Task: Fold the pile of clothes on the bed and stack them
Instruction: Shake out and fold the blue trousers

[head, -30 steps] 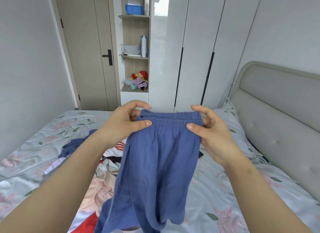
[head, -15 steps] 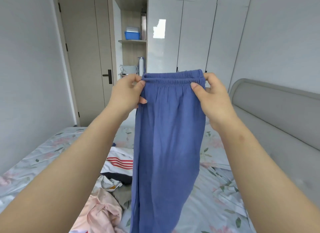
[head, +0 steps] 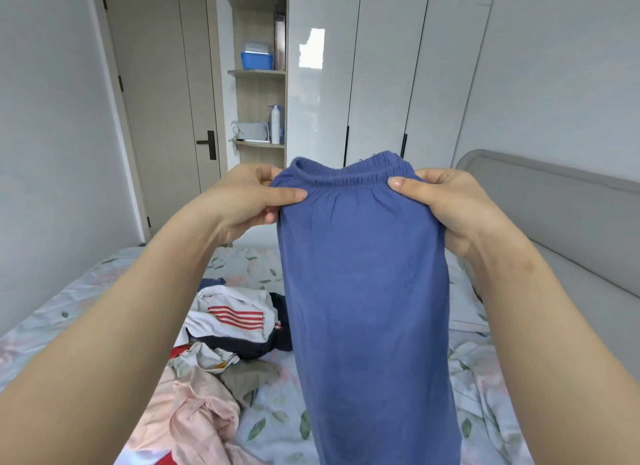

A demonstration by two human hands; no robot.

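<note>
Both hands are pinching the elastic waistband of blue trousers (head: 367, 291), the left hand (head: 249, 201) at its left end, the right hand (head: 446, 205) at its right, thumbs in front. The trousers are hanging above the bed (head: 69, 312), right of the clothes pile (head: 221, 353).

Matt blue cloth trousers (head: 367, 291), glossy wardrobe (head: 381, 66)
</note>
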